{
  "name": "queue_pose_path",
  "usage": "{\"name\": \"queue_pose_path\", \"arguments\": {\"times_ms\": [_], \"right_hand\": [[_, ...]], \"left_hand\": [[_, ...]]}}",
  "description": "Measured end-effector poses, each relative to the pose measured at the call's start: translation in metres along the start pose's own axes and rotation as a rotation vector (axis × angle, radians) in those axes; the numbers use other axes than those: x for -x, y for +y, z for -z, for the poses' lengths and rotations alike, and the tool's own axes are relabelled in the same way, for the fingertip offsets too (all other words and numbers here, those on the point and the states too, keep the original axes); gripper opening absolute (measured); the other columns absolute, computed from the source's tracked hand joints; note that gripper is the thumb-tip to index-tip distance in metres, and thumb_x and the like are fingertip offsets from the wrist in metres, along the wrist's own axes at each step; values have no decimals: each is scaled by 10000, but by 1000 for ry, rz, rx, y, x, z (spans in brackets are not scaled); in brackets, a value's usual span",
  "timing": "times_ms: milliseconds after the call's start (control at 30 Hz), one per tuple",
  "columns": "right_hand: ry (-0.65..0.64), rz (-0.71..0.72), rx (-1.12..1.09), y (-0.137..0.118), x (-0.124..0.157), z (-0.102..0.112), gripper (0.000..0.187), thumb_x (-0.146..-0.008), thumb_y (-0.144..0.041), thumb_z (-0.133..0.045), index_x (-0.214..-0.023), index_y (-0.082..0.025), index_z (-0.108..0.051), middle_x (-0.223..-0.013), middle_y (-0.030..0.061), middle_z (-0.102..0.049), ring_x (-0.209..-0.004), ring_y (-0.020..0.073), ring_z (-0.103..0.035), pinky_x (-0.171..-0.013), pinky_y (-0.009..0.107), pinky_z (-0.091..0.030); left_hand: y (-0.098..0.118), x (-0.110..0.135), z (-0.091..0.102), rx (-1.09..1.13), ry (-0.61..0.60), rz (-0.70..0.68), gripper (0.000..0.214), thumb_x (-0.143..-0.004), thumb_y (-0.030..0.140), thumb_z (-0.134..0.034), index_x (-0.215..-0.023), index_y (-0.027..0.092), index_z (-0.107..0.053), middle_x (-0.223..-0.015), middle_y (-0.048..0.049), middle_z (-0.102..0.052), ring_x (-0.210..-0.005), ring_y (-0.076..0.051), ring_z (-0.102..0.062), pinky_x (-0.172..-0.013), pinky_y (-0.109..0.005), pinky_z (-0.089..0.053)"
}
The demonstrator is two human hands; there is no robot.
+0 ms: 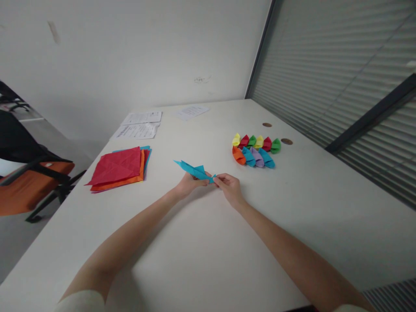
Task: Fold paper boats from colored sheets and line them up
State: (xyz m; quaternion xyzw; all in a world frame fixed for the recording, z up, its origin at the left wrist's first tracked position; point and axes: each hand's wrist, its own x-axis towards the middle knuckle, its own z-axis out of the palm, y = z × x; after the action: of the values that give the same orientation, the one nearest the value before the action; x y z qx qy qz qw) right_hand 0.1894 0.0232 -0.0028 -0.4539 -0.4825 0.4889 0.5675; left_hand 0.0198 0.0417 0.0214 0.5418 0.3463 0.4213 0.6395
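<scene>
Filling most of the lower frame, a smooth white table point(182, 251) runs back to a plain white wall point(146, 52) across the top. Grey slatted blinds point(325, 65) cover the upper right. At the left edge stands a chair with an orange seat and black frame point(32, 182). A person's bare arms point(279, 240) reach in from the lower left and lower right corners.

Left of centre lies a stack of square coloured paper sheets point(118, 167), red on top, with orange, blue and purple edges showing beneath. Behind it, at the upper left of the table, are two white printed sheets point(138, 131); another white printed sheet point(192, 112) lies near the table's far edge. Right of centre, small folded paper pieces point(256, 149) sit in two close rows: yellow, red and green ones behind, orange, blue and purple ones in front.

At the centre of the frame, the left hand point(187, 184) is closed around the underside of a pointed, folded bright-blue paper point(191, 170), its long tip slanting up to the left. The right hand point(230, 187) pinches the narrow right end between thumb and fingers. Two round brown discs point(287, 141) are set in the table near its right edge.
</scene>
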Motion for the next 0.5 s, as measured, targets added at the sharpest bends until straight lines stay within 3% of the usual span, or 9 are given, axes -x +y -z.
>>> {"name": "queue_pose_path", "arguments": {"times_ms": [200,500], "right_hand": [[-9,-29,-24,1,1,-2,422,-558,-544,-807,-697,-168,-675,-579,13,-644,-518,123,-557,-527,271,-485],[-87,7,46,0,3,-1,402,-608,-536,-776,-732,-169,-669,-592,1,-620,-530,123,-546,-517,255,-438]], "left_hand": [[-5,2,-5,-55,59,-29,304,-591,323,-862,-757,149,-677,-701,-7,-654,-653,-117,-577,-656,-265,-455],[-9,-1,-2,-66,79,-33,284,-578,341,-864,-706,165,-681,-704,-8,-669,-669,-130,-593,-688,-280,-468]]}}
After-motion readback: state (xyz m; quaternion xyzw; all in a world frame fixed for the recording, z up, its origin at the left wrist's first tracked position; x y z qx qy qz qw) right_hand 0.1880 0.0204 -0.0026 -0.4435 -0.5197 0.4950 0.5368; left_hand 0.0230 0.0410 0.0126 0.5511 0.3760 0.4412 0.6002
